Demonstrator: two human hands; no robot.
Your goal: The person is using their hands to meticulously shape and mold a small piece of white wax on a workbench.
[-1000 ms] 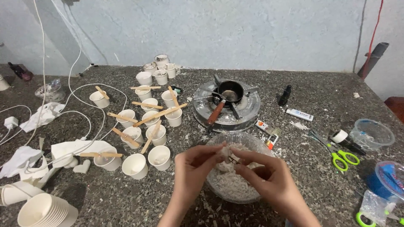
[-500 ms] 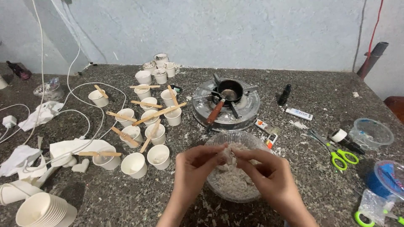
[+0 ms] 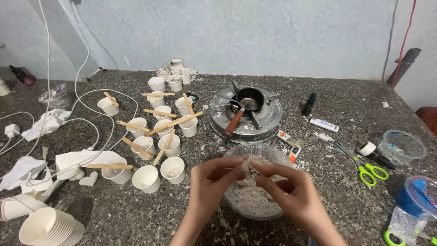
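Pinching pale wax lump (image 3: 248, 167) between left hand (image 3: 210, 180) and right hand (image 3: 291, 191) | over bowl (image 3: 236, 152), 6 o'clock | probably brittle, light; hold edges.

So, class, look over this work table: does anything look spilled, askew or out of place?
Yes. White flakes lie scattered on the table around the glass bowl, and several wooden sticks lie crooked across the paper cups.

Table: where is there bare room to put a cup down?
Bare table shows in front of the paper cups, left of the glass bowl. More lies behind the stove, towards the wall. The cup cluster and the scissors side are crowded.
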